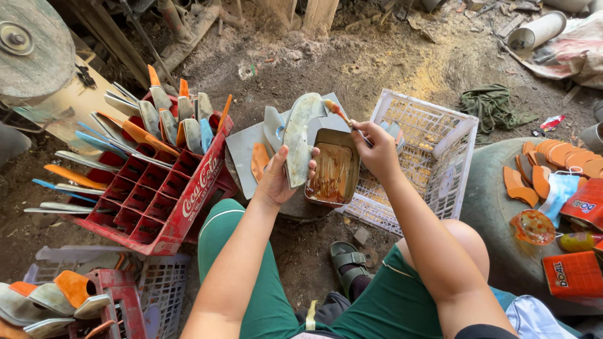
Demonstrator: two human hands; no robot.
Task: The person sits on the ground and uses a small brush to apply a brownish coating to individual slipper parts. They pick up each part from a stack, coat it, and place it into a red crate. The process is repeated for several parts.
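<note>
My left hand [278, 176] grips a grey, curved shoe sole [299, 135], held upright over a rectangular tin [332, 172] of brown glue. My right hand [374, 147] holds a small brush [336, 111] with an orange-tipped head that touches the upper end of the sole. The tin rests on a round dark block in front of my knees. Flat grey sheets and an orange sole piece [259, 160] lie just behind the tin.
A red bottle crate [168, 188] at left holds several grey, orange and blue soles on edge. A white plastic basket [427, 157] stands at right. Orange sole pieces [539, 169] and orange glue packets [573, 273] lie on a round surface at far right. More baskets with soles [56, 295] at lower left.
</note>
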